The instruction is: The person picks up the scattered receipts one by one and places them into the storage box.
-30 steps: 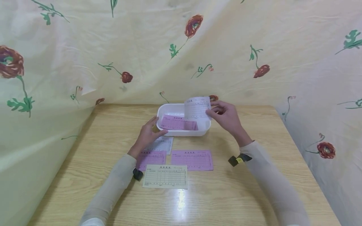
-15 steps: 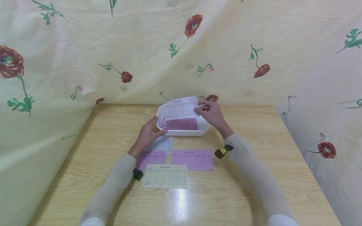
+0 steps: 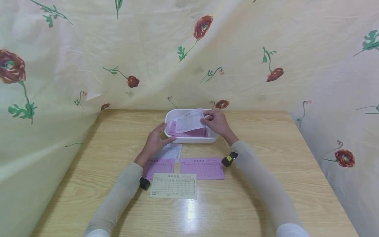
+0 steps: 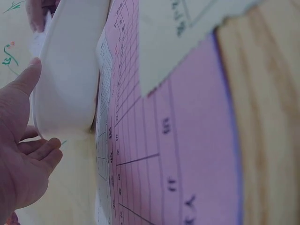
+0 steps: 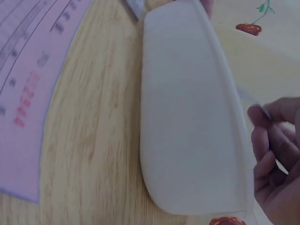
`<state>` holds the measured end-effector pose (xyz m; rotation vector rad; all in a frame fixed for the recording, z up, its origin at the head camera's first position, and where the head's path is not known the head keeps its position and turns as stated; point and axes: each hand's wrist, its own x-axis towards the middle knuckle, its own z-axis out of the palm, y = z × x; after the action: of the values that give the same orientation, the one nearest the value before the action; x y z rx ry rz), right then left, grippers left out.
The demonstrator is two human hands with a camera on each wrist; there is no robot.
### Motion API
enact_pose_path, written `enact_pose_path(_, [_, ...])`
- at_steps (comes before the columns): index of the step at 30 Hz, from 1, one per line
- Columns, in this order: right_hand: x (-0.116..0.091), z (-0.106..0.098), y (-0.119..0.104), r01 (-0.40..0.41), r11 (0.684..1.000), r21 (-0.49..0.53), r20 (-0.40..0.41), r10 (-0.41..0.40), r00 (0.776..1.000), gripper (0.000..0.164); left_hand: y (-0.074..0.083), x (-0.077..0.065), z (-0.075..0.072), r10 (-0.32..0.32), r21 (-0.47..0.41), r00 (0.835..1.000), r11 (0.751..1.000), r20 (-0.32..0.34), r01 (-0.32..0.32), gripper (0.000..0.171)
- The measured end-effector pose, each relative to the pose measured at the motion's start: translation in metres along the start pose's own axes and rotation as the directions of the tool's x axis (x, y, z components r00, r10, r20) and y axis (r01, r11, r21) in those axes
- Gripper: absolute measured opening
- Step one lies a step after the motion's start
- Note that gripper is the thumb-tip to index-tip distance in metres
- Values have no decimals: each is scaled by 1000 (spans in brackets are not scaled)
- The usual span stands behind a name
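Observation:
A white plastic box [image 3: 192,140] stands near the table's back edge. My left hand [image 3: 155,140] holds its left end, the thumb at the front rim and the fingers at the left side; in the left wrist view the thumb [image 4: 29,77] touches the rim. My right hand [image 3: 218,123] pinches the right edge of a white printed receipt slip [image 3: 189,121], which tilts over the inside of the box. Beneath it lies a pink receipt slip [image 3: 195,133], partly covered. The right wrist view shows the pinching fingers [image 5: 262,115] beyond the box wall.
In front of the box lie a white slip [image 3: 170,152], a pink slip [image 3: 161,167] at left, another pink slip [image 3: 204,168] at right and a cream slip [image 3: 173,187] overlapping them. Flowered cloth [image 3: 148,49] hangs behind the wooden table [image 3: 260,138].
My right hand has moved left and slightly down, bringing the white receipt slip from the box's right end to over its middle, lower down. The left hand has stayed on the box.

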<state>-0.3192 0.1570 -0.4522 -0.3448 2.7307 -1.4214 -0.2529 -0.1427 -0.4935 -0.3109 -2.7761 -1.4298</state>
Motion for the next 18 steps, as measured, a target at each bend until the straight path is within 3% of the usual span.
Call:
enact_pose_path(8, [-1, 4, 4, 59, 993, -100, 17, -57, 998, 32, 0, -1, -1, -3, -7, 1000, 1000, 4, 3, 96])
enact_pose_path(18, [-2, 8, 0, 73, 992, -105, 42, -69, 997, 35, -1, -2, -2, 4, -2, 1000, 1000, 0, -4, 92])
